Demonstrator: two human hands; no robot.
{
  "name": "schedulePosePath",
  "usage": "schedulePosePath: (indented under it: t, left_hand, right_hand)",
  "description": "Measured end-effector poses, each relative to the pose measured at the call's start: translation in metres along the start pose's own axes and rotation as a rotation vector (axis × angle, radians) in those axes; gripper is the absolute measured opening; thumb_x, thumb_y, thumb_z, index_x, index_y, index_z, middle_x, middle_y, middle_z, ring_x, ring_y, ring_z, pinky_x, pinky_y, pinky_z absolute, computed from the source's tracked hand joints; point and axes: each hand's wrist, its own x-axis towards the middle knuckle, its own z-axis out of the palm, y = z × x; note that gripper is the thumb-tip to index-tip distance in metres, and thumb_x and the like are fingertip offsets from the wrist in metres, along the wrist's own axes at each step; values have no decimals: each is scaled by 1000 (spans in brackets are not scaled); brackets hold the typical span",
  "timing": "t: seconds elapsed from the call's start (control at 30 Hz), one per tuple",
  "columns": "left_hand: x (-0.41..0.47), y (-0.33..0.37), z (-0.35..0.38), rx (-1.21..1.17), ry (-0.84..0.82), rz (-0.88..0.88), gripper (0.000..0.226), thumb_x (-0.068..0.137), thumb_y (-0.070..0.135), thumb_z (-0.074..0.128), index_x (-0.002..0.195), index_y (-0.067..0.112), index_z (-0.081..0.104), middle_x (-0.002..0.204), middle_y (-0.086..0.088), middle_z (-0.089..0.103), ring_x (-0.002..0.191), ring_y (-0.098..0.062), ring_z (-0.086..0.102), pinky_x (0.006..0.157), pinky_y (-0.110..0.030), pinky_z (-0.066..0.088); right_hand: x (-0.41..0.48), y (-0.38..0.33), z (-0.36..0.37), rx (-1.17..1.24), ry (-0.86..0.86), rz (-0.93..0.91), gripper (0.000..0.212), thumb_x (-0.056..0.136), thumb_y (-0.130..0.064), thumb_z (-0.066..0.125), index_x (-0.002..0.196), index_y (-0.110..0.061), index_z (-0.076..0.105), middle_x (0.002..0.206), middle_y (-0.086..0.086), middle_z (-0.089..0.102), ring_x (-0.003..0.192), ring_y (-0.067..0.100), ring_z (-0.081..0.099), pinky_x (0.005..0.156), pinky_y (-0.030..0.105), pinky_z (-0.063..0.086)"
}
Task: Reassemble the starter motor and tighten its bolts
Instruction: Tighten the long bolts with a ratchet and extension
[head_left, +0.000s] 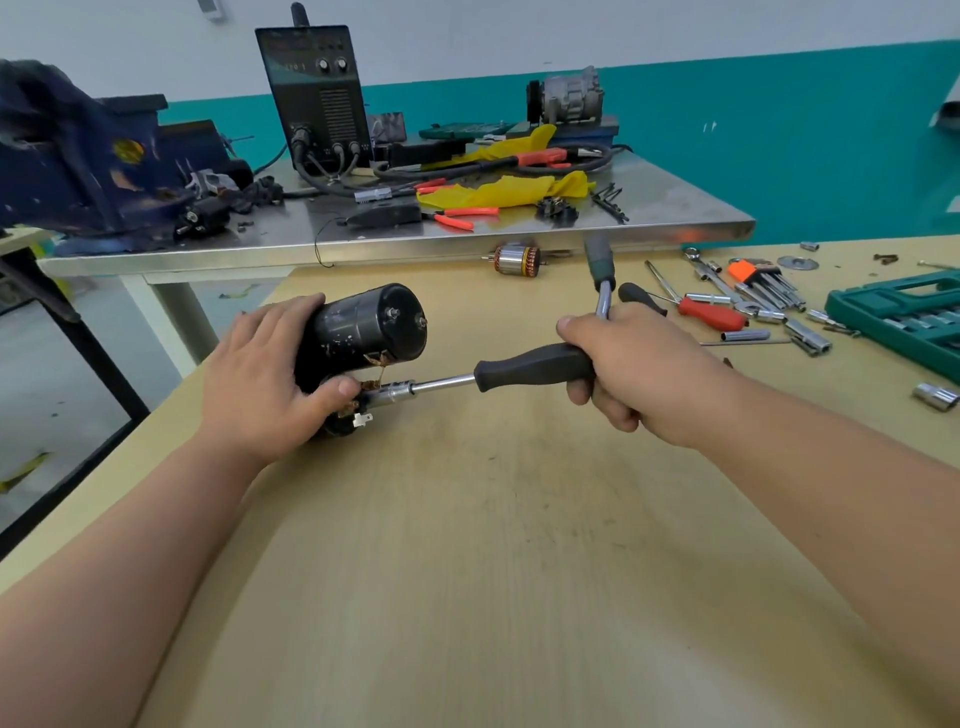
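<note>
Pointing right, starter motor (363, 332) sits in left fingers (291, 307); right fingers (581, 391) grip driver (530, 366).

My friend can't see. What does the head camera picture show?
A person's left hand holds a black starter motor on a wooden table while the right hand grips a black-handled socket driver, its tip set against the motor's lower end. The right hand also holds a second grey-handled tool pointing up.

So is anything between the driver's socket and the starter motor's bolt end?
Nothing visible. The socket meets the starter motor at its end, just past the left hand thumb; copper brush leads sit close beside it. The right hand holds the driver plus a ratchet.
</note>
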Motion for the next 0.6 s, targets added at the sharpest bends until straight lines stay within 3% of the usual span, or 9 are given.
schedulePosePath:
  t: [0.07,0.1,0.17,0.23,0.3,0.4,0.5,0.57,0.6]
  left_hand:
    - [-5,-1,-1,70,-38,38,129,61,99,20,146,4,39,144,-17,47,135,-37,39,115,-54,24]
    - [-7,-2,-2,97,-51,43,133,58,101,21,147,4,36,147,-17,45,137,-36,37,118,-51,19]
    - [-8,-1,-1,121,-46,51,131,58,100,27,148,4,34,148,-16,43,139,-34,35,118,-47,18]
    - [-9,-1,1,111,-7,58,119,62,85,44,147,3,35,147,-16,44,138,-34,35,116,-46,22]
    - [-12,-3,4,96,24,81,108,65,69,49,146,-1,36,147,-19,43,139,-37,34,117,-48,23]
    - [-19,-5,11,106,32,207,91,79,58,48,145,-3,38,147,-24,39,137,-44,32,117,-54,20]
    - [-22,-5,17,93,-29,380,59,88,44,49,137,11,46,142,-23,41,128,-43,37,109,-68,26]
    - [-21,-6,18,41,-74,325,51,89,41,48,129,11,53,139,-22,42,122,-42,40,104,-66,34]
    - [-21,-7,18,7,-95,271,51,88,42,47,126,9,56,140,-21,41,122,-42,41,105,-62,34]
  right_hand:
    - [-2,1,1,91,-53,44,25,97,-32,54,96,-7,59,68,10,67,38,15,43,40,25,37]
    - [-2,0,-1,152,-102,57,21,94,-27,60,104,-8,57,78,12,68,43,15,51,43,27,42]
    - [-6,-1,-9,226,-194,52,39,88,-14,68,121,-17,47,85,13,69,54,17,63,50,26,50]
    - [-8,-1,-8,64,-155,-39,33,92,-21,64,120,-20,46,77,9,73,49,16,62,51,25,50]
    - [-6,-1,-1,-80,-38,-81,20,98,-34,50,103,-15,56,67,3,72,36,14,48,49,27,46]
    - [-7,-2,5,-26,-83,-4,26,97,-38,52,90,-14,61,69,6,71,36,14,46,45,25,42]
    - [-12,1,10,160,-228,90,28,87,-16,70,104,-11,48,91,17,65,48,15,61,48,26,49]
    - [-12,9,19,260,-224,123,48,86,-5,69,120,-20,38,93,18,64,52,17,65,50,26,52]
    - [-11,13,25,306,-208,110,45,88,-6,67,120,-18,39,91,17,66,50,17,64,49,27,51]
